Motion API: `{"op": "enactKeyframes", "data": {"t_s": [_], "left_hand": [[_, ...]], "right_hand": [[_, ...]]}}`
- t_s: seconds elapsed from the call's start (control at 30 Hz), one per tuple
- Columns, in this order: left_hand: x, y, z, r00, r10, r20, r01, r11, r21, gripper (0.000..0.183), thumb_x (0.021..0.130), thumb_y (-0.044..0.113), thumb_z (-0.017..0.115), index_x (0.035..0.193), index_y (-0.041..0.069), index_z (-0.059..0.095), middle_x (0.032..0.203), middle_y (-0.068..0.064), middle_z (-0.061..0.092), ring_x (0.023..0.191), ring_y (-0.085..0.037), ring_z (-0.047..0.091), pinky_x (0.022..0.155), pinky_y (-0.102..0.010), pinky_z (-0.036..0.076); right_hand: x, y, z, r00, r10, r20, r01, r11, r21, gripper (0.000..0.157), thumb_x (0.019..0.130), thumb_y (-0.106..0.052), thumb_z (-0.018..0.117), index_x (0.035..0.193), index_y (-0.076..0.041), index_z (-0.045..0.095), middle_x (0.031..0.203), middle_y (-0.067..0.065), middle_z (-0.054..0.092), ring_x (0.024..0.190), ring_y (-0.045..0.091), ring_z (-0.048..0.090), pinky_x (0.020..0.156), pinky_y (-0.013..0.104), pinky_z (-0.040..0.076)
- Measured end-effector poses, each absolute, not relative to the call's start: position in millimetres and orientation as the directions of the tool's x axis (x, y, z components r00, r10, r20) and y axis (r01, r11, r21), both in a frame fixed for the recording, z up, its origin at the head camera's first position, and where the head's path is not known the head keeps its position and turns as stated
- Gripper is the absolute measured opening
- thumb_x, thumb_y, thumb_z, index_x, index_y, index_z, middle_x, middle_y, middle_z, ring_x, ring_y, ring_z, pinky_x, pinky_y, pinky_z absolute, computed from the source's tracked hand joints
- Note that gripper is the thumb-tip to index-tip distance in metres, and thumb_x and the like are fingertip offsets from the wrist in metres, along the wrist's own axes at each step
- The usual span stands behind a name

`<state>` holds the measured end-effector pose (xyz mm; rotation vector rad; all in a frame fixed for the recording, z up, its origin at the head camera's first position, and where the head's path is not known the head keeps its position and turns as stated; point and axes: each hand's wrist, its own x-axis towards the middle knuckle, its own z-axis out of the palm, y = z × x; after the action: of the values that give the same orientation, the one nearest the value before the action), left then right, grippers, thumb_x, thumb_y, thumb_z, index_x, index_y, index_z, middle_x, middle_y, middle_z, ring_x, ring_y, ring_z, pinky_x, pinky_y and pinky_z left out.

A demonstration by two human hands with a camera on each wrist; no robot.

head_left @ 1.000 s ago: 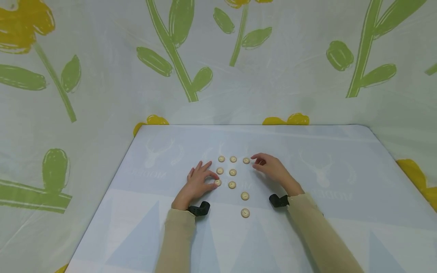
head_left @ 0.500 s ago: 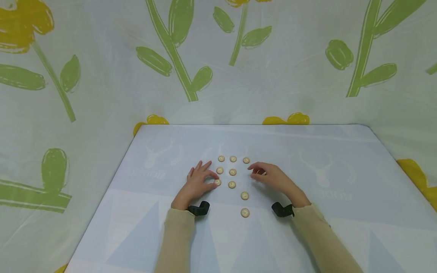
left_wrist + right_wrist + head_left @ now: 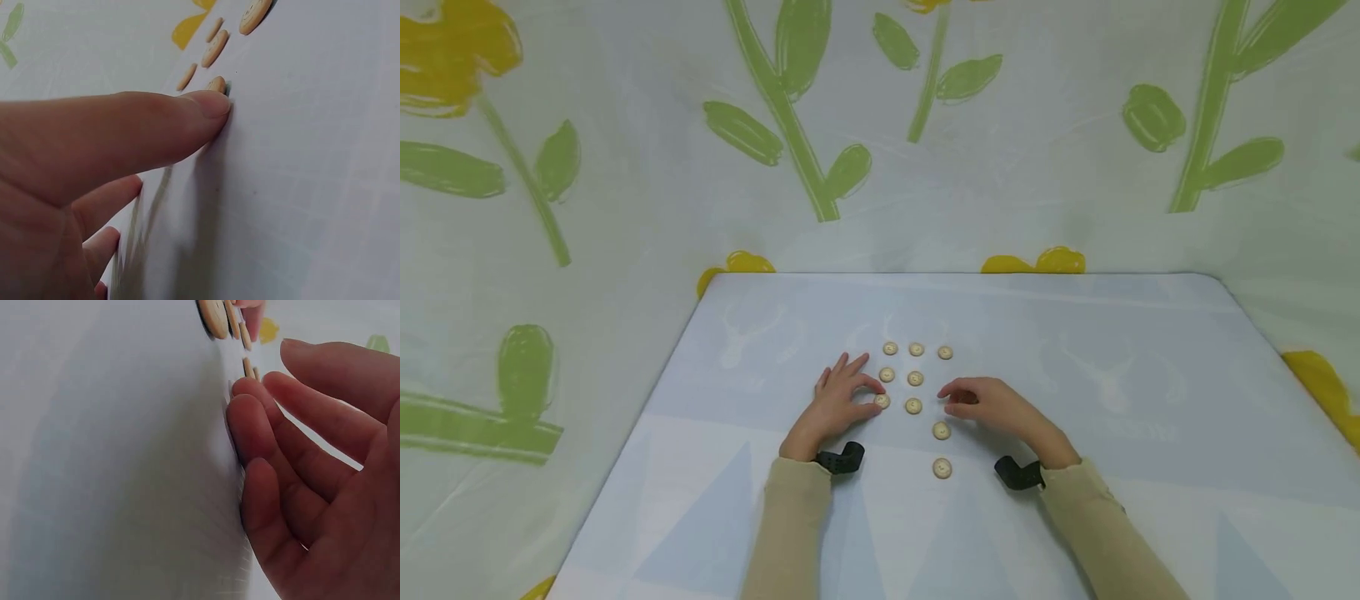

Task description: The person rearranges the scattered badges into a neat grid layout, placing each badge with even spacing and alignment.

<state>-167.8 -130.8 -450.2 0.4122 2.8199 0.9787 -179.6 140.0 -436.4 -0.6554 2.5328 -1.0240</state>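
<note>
Several round, pale wooden buttons lie on the table in rough rows. With thumb and index finger, my left hand [image 3: 833, 407] pinches the front button of the left column [image 3: 882, 401], its other fingers spread. In the left wrist view the thumb covers most of that button [image 3: 217, 84]. To the right of the middle column's front button [image 3: 913, 406], my right hand [image 3: 996, 407] hovers low, fingers loosely bent and nothing between them. Just in front of its fingertips lies another button [image 3: 941, 430]. The right wrist view shows its thumb apart from the fingers.
A back row includes the right-hand button [image 3: 945, 352]; one more button [image 3: 942, 467] lies nearest the body. Black wrist cameras [image 3: 841, 458] sit on both wrists. The pale table [image 3: 1150, 333] ends at a flower-printed cloth [image 3: 1060, 167] behind.
My right hand has drawn back from beside the back row's right button to a spot near the front buttons. The left hand stays at its button.
</note>
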Motion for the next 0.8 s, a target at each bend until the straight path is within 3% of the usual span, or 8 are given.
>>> {"op": "enactKeyframes", "data": {"t_s": [0.3, 0.8], "left_hand": [[-170.2, -129.9, -454.4, -0.957, 0.286, -0.038, 0.205, 0.766, 0.609, 0.014, 0.077, 0.027, 0.067, 0.089, 0.027, 0.062, 0.145, -0.001, 0.024, 0.135, -0.025, 0.002, 0.102, -0.049, 0.0], [-170.3, -129.9, -452.7, -0.958, 0.284, -0.031, 0.207, 0.766, 0.609, 0.013, 0.077, 0.027, 0.067, 0.089, 0.026, 0.062, 0.145, -0.002, 0.025, 0.135, -0.026, 0.004, 0.103, -0.049, 0.0]], "right_hand": [[-172.0, 136.3, -438.6, -0.807, -0.569, -0.158, -0.321, 0.647, -0.692, 0.022, 0.079, -0.02, 0.067, 0.1, -0.022, 0.064, 0.081, -0.012, 0.056, 0.077, 0.01, 0.05, 0.071, 0.029, 0.043], [-165.9, 132.3, -438.6, -0.775, -0.622, -0.112, -0.453, 0.67, -0.588, 0.017, 0.075, -0.028, 0.07, 0.091, -0.032, 0.064, 0.078, -0.018, 0.052, 0.074, 0.005, 0.048, 0.067, 0.023, 0.042]]}}
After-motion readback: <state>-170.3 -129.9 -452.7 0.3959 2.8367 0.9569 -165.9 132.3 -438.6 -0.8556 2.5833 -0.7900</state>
